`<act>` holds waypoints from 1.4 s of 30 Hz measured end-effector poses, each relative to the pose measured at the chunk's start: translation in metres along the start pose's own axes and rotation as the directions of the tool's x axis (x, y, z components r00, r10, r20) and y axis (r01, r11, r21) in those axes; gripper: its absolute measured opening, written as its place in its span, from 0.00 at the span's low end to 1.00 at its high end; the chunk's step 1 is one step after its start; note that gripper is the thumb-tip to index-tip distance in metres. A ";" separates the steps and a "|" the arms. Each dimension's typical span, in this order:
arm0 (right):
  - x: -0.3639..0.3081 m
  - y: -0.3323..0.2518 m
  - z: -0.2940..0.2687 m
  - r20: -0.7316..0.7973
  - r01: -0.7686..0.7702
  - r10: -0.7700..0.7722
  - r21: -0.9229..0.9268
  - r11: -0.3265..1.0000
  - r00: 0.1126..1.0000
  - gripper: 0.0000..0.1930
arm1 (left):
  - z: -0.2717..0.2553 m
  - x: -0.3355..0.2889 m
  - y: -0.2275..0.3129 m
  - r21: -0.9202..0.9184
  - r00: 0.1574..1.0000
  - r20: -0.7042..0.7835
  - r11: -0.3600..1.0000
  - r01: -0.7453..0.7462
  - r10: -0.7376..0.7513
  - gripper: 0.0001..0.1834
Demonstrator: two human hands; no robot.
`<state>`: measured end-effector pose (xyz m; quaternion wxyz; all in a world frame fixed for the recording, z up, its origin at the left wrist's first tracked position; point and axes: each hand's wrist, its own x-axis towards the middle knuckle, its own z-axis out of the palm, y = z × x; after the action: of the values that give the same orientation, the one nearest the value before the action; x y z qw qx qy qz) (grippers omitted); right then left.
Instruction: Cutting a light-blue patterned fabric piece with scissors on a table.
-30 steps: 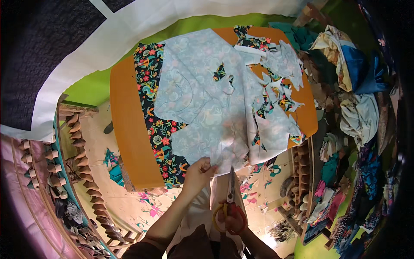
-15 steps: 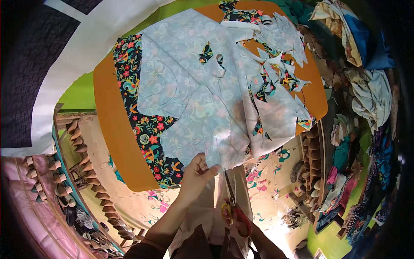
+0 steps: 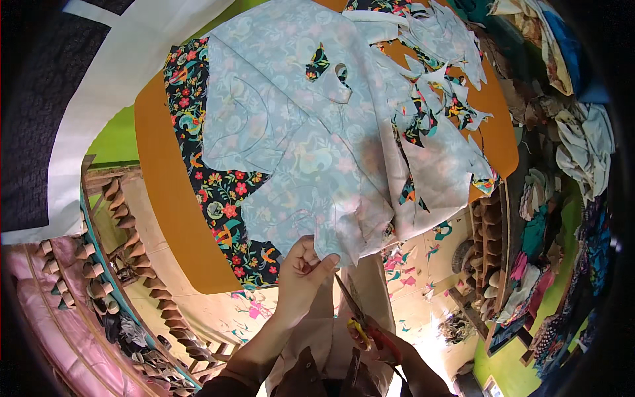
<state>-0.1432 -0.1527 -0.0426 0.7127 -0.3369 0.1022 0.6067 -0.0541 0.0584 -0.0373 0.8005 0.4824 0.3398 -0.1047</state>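
Note:
A patterned fabric point(image 3: 291, 152) lies pale underside up on an orange-brown table point(image 3: 162, 198), with thin drawn lines and several cut gaps. Its dark floral face point(image 3: 218, 205) shows along the left. My left hand point(image 3: 305, 268) is closed, thumb and fingers pinching the fabric's near edge, which hangs over the table's front. Lower right, my right hand point(image 3: 409, 360) is closed round the red and yellow handles of a pair of scissors point(image 3: 354, 308). Their dark blades point up and left, the tip just below the pinched edge and seemingly apart from it. The right fingers are partly hidden.
Jagged fabric offcuts point(image 3: 443, 46) lie at the table's far right. Heaped cloths point(image 3: 585, 152) fill the right side. Wooden racks point(image 3: 142, 264) with shoe-shaped pieces stand on the left, beside pink sheeting point(image 3: 46, 317). Colourful scraps point(image 3: 403, 271) litter the floor.
The scissors have drawn back from the fabric edge toward me and tilted to the left, as my right hand shifted right. My left hand keeps its pinch. The whole view has shifted slightly.

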 end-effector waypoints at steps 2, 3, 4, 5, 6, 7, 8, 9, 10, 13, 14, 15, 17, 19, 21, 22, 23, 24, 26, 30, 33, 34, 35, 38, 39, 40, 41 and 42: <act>-0.001 -0.009 0.001 0.038 -0.043 0.046 -0.058 0.997 0.998 0.52 | -0.003 -0.001 -0.003 0.024 0.999 -0.015 0.999 -0.037 0.037 0.09; -0.002 -0.017 0.004 0.012 -0.052 0.053 -0.072 0.996 0.999 0.52 | -0.002 -0.002 -0.002 0.027 0.999 -0.016 0.999 -0.036 0.036 0.09; -0.003 -0.022 0.007 -0.021 -0.061 0.059 -0.086 0.994 0.998 0.52 | 0.000 -0.003 -0.001 0.036 0.999 -0.018 0.999 -0.039 0.040 0.09; -0.001 -0.022 0.007 -0.026 -0.058 0.056 -0.083 0.995 0.998 0.52 | 0.002 -0.003 0.000 0.045 0.999 -0.021 0.998 -0.042 0.043 0.09; 0.001 -0.020 0.008 -0.069 -0.028 0.022 -0.082 0.996 0.997 0.51 | 0.002 -0.003 -0.001 0.047 0.999 -0.016 0.998 -0.039 0.040 0.09; 0.004 -0.020 0.009 -0.110 0.005 -0.014 -0.082 0.997 0.994 0.50 | 0.002 -0.003 -0.003 0.095 0.998 -0.013 0.994 -0.057 0.059 0.09; 0.011 -0.024 0.011 -0.113 0.010 -0.018 -0.078 0.997 0.993 0.50 | 0.002 -0.003 -0.004 0.143 0.997 -0.010 0.987 -0.076 0.078 0.09; 0.021 -0.031 0.014 -0.144 0.051 -0.052 -0.013 0.999 0.988 0.47 | 0.002 -0.004 -0.004 0.147 0.997 -0.008 0.986 -0.074 0.076 0.09; 0.026 -0.034 0.017 -0.178 0.093 -0.083 0.050 0.994 0.981 0.44 | 0.002 -0.005 -0.005 0.151 0.997 -0.027 0.986 -0.068 0.073 0.08; 0.046 -0.015 0.001 -0.199 0.085 -0.078 0.028 0.996 0.977 0.40 | 0.005 -0.004 -0.003 0.142 0.994 -0.051 0.986 -0.084 0.092 0.08; 0.056 -0.005 -0.007 -0.211 0.080 -0.075 0.016 0.997 0.975 0.38 | 0.006 -0.003 -0.003 0.127 0.992 -0.059 0.986 -0.106 0.114 0.07; 0.063 0.002 -0.014 -0.223 0.074 -0.071 0.004 0.997 0.972 0.36 | 0.006 -0.002 -0.003 0.131 0.992 -0.057 0.986 -0.103 0.112 0.07; 0.071 0.003 -0.012 -0.227 0.057 -0.055 0.002 0.998 0.972 0.34 | 0.001 -0.001 -0.003 0.102 0.989 -0.093 0.989 -0.109 0.118 0.07; 0.074 -0.002 -0.011 -0.277 -0.138 0.222 0.293 0.946 0.935 0.26 | -0.003 0.000 -0.004 0.118 0.985 -0.093 0.984 -0.132 0.143 0.08; 0.073 0.013 -0.016 -0.282 -0.090 0.147 0.205 0.975 0.948 0.26 | -0.003 0.001 -0.003 0.127 0.982 -0.089 0.980 -0.156 0.168 0.08; 0.074 0.010 -0.013 -0.277 -0.039 0.069 0.113 0.993 0.958 0.26 | -0.001 0.001 0.001 0.128 0.989 -0.070 0.984 -0.123 0.133 0.08; 0.070 0.005 -0.009 -0.277 -0.044 0.074 0.112 0.993 0.958 0.26 | -0.001 0.000 0.003 0.128 0.994 -0.050 0.988 -0.091 0.098 0.09; 0.062 -0.001 -0.003 -0.287 -0.041 0.049 0.033 0.999 0.957 0.27 | -0.002 0.001 0.002 0.125 0.994 -0.054 0.988 -0.089 0.096 0.09; 0.059 -0.008 0.001 -0.293 -0.039 0.022 -0.053 0.998 0.956 0.28 | -0.003 0.001 0.000 0.092 0.989 -0.027 0.985 -0.144 0.147 0.12; 0.062 0.001 -0.006 -0.261 -0.004 0.007 0.010 1.000 0.965 0.28 | 0.005 0.001 0.009 0.014 0.996 -0.023 0.996 -0.085 0.085 0.15; 0.066 0.008 -0.013 -0.241 0.007 0.011 0.072 0.997 0.970 0.28 | 0.002 0.000 0.008 0.093 0.997 0.063 0.995 -0.047 0.041 0.16; 0.067 0.010 -0.015 -0.231 0.012 0.011 0.097 0.995 0.973 0.28 | 0.005 0.001 0.009 0.079 0.997 0.069 0.996 -0.041 0.036 0.15; 0.069 0.012 -0.018 -0.222 0.017 0.010 0.121 0.992 0.975 0.28 | 0.006 0.000 0.010 0.064 0.997 0.075 0.997 -0.036 0.031 0.13; 0.073 0.020 -0.025 -0.202 0.035 0.003 0.186 0.982 0.979 0.28 | -0.002 0.000 0.000 0.145 0.997 0.072 0.989 -0.040 0.030 0.09; 0.074 0.022 -0.027 -0.197 0.043 -0.002 0.205 0.978 0.980 0.28 | -0.002 0.000 0.001 0.143 0.997 0.073 0.989 -0.040 0.030 0.09; 0.076 0.024 -0.029 -0.192 0.051 -0.008 0.223 0.973 0.981 0.29 | 0.001 0.002 0.004 0.141 0.997 0.069 0.990 -0.031 0.022 0.07; 0.076 0.025 -0.031 -0.187 0.061 -0.015 0.241 0.969 0.982 0.29 | 0.002 0.003 0.006 0.139 0.998 0.066 0.990 -0.023 0.014 0.05; 0.076 0.026 -0.031 -0.182 0.070 -0.023 0.258 0.964 0.983 0.29 | 0.004 0.004 0.006 0.137 0.998 0.069 0.990 -0.025 0.016 0.05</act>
<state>-0.1405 -0.1103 -0.1176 0.7534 -0.2942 0.2370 0.5382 -0.0462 0.0592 -0.0346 0.7772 0.5364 0.2995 -0.1360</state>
